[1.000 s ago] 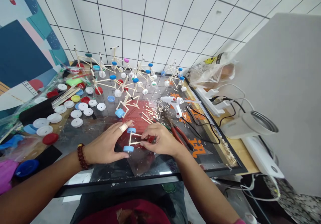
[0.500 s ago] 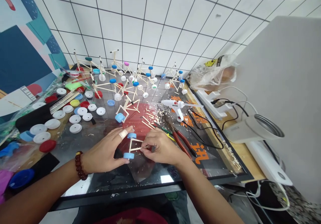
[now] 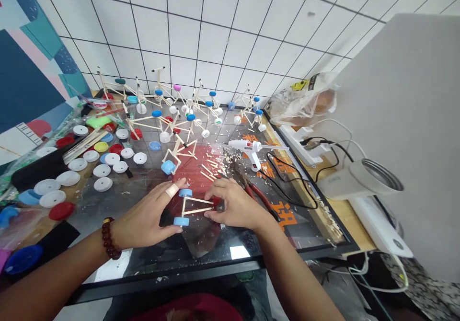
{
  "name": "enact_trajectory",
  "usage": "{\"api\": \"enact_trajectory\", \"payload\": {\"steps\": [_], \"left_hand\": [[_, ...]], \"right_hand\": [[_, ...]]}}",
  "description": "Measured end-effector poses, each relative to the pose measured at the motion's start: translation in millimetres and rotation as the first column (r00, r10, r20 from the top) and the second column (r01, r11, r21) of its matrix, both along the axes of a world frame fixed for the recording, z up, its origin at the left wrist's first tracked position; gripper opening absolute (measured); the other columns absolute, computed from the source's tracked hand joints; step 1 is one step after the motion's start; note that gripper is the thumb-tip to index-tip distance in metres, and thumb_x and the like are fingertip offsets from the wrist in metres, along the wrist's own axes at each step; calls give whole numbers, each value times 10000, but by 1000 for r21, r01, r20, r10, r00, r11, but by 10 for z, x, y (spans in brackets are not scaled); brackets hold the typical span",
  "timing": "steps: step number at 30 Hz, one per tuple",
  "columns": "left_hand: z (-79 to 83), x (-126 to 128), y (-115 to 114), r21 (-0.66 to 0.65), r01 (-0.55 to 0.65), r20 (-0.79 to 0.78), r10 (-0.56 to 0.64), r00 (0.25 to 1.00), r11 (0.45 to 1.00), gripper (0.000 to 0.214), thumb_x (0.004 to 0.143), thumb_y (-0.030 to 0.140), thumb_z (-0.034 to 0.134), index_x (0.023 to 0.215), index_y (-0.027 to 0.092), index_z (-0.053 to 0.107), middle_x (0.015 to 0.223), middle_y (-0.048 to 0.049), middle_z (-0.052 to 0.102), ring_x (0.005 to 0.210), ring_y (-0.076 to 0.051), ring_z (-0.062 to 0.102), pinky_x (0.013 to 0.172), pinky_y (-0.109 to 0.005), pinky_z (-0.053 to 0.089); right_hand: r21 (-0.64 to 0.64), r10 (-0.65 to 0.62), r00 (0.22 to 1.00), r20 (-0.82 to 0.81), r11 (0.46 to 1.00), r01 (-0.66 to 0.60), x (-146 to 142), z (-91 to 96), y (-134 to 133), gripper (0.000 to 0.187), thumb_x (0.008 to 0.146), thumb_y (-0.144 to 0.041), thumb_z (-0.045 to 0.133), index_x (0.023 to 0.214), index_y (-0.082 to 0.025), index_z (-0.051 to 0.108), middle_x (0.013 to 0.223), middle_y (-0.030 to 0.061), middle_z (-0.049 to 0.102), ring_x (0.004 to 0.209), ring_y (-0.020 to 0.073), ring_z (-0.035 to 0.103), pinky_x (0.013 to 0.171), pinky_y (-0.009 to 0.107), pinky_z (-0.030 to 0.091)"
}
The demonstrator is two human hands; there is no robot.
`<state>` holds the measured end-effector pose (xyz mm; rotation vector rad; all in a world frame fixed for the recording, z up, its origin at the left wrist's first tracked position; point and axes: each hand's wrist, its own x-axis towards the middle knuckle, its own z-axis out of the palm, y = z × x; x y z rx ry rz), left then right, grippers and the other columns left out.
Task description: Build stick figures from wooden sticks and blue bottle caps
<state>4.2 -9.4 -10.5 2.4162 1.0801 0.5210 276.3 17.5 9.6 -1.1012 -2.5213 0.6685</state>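
A small stick frame lies low over the table, with a light-blue bottle cap at each end of its short crossbar. Two long sticks run from that crossbar to the right. My left hand, with a bandage on one finger, spans the two caps between thumb and index finger. At the other end, my right hand has its thumb and fingers on either side of the stick ends, pinching them inward. Just beyond stands another stick frame with a blue cap.
Several stick models with cap wheels stand along the tiled wall. Loose caps cover the left side. A glue gun, red-handled pliers and stick offcuts lie right of centre; a power strip is farther right.
My right hand has gone from a close pinch on one stick to a wider grip at both stick ends. The left hand keeps its hold at the caps. The view has shifted slightly.
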Motion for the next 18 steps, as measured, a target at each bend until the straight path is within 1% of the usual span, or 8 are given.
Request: {"api": "enact_trajectory", "payload": {"steps": [2, 4, 6, 10, 13, 15, 18], "left_hand": [[-13, -10, 2, 4, -5, 13, 5, 1000, 1000, 963, 834, 339, 727, 1577, 293, 116, 1546, -158, 434, 1415, -369, 435, 1156, -572, 390], [-23, -17, 1, 8, -11, 30, 11, 999, 1000, 983, 836, 338, 724, 1584, 297, 88, 1531, -149, 458, 1413, -362, 440, 1163, -564, 383], [-28, -19, -1, 4, -15, 40, 15, 999, 1000, 1009, 819, 329, 738, 1589, 298, 88, 1522, -144, 472, 1409, -364, 446, 1165, -561, 382], [-28, -11, -4, -22, -30, 51, 31, 998, 999, 1048, 756, 316, 784, 1588, 292, 148, 1536, -148, 456, 1409, -383, 443, 1157, -572, 391], [-25, -9, -6, -32, -32, 52, 34, 998, 999, 1056, 748, 311, 786, 1588, 305, 145, 1540, -149, 447, 1413, -382, 437, 1159, -593, 382], [-17, -9, -8, -34, -26, 49, 28, 998, 999, 1065, 757, 304, 777, 1590, 321, 114, 1528, -152, 457, 1415, -378, 435, 1158, -609, 377], [-1, -7, -6, -20, -16, 50, 17, 999, 1000, 1083, 775, 293, 763, 1593, 339, 55, 1515, -151, 476, 1414, -368, 441, 1151, -610, 388]], "right_hand": [[6, 5, 1000, -7, 1000, -5, -14, -6, 1, 99, 785, -208, 757, 859, -202, 693, 860, 16, 671, 845, 186, 611, 816, 327, 404], [19, 6, 999, -36, 1000, -5, -16, -8, 1, 72, 792, -182, 738, 841, -203, 690, 835, 9, 662, 825, 178, 607, 809, 320, 409], [35, -3, 997, -75, 999, 6, -6, -4, 0, 122, 776, -176, 746, 876, -206, 684, 861, 15, 666, 850, 185, 608, 817, 318, 420], [51, -46, 992, -120, 997, 52, 42, 13, 8, 235, 743, -134, 717, 959, -214, 670, 941, 26, 679, 897, 194, 614, 849, 323, 430], [50, -58, 992, -113, 997, 64, 93, 20, 30, 203, 712, -70, 661, 864, -204, 671, 857, 7, 675, 819, 174, 613, 810, 305, 423], [43, -63, 994, -85, 997, 67, 119, 15, 43, 181, 696, -52, 643, 798, -197, 680, 809, 0, 678, 771, 162, 615, 778, 297, 410], [22, -71, 996, -47, 997, 72, 129, -4, 48, 181, 684, -50, 642, 759, -199, 713, 783, -4, 698, 730, 152, 622, 763, 297, 397]]}}
